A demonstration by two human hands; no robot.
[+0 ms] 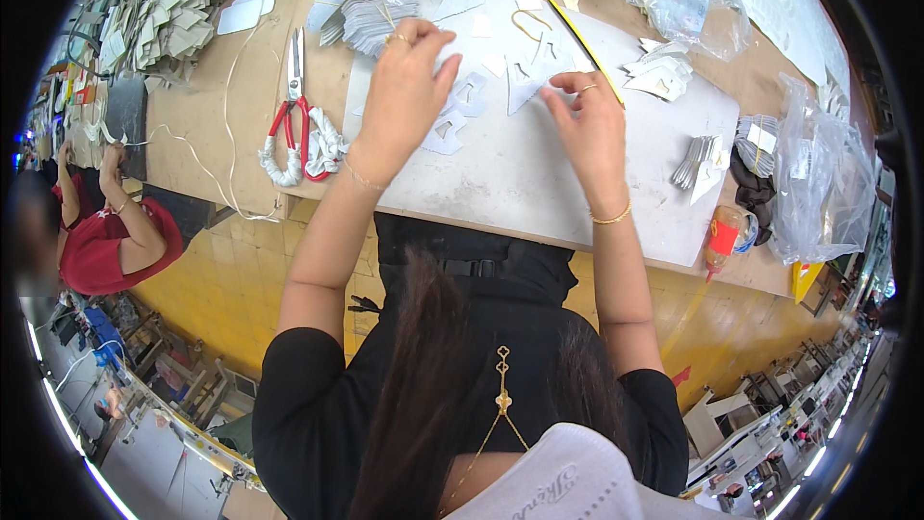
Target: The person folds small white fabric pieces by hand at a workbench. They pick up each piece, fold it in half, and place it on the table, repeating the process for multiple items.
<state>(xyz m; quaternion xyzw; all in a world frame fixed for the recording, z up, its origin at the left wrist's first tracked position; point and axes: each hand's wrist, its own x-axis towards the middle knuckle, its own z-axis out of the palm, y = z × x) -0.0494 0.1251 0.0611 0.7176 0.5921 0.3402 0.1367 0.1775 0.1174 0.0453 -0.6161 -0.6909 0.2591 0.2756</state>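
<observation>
Reaching over the broad pale-grey flat board [520, 183], we have red-handled steel scissors [295, 91] left of it, presumably sparing its surface; our loosely curled left hand [409, 87] shows nothing gripped, near banded grey stacked pieces [380, 24] at the board's far edge, likely bound to stay together; our half-open right hand [589, 125] is beside a whitish flat cut-out piece [539, 77] on the board; contact we cannot tell.

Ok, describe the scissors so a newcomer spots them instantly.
Find the large pale board on the brown table. Left of it and of the left hand lie the scissors, blades toward the picture's top. Red, partly white-wrapped handles set them apart from the white cord nearby.
</observation>
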